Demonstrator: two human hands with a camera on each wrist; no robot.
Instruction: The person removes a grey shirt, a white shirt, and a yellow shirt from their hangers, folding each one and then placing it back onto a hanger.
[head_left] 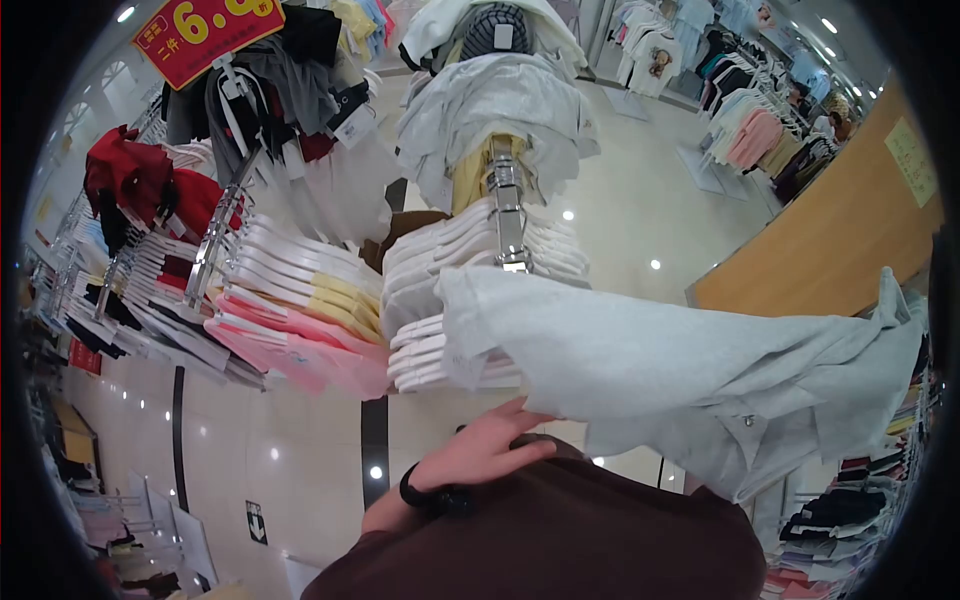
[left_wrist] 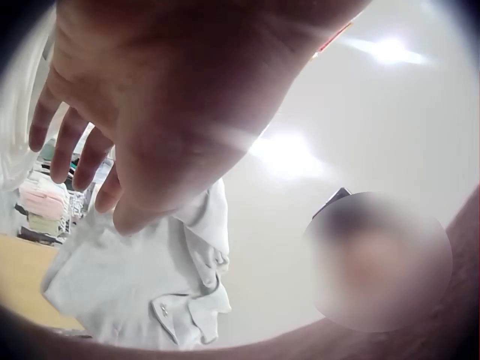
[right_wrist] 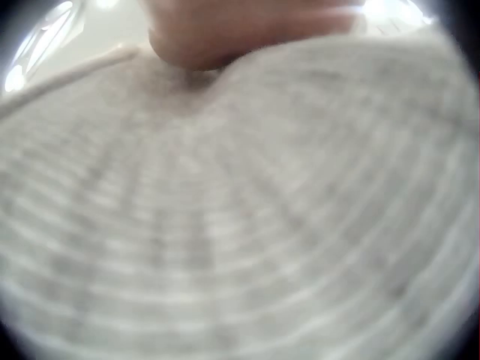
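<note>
A light grey collared shirt [head_left: 680, 360] is spread out sideways in front of the person, its collar and button placket toward the right. My left hand [head_left: 490, 445], with a black band at the wrist, is at the shirt's lower left edge, fingers extended toward the cloth. In the left wrist view the fingers of that hand [left_wrist: 150, 127] hang loose and apart, with the shirt [left_wrist: 142, 277] beyond them. The shirt hides my right hand in the head view. Pale ribbed cloth [right_wrist: 240, 217] fills the right wrist view, with only part of the hand [right_wrist: 247, 30] above it; its fingers are hidden.
A metal rail [head_left: 510, 215] holds white hangers [head_left: 440, 260] with pale clothes; more grey garments [head_left: 490, 120] are heaped over its far end. Pink and yellow garments [head_left: 300, 335] hang on the left, below a red price sign [head_left: 205, 35]. A wooden counter [head_left: 820, 250] stands at right.
</note>
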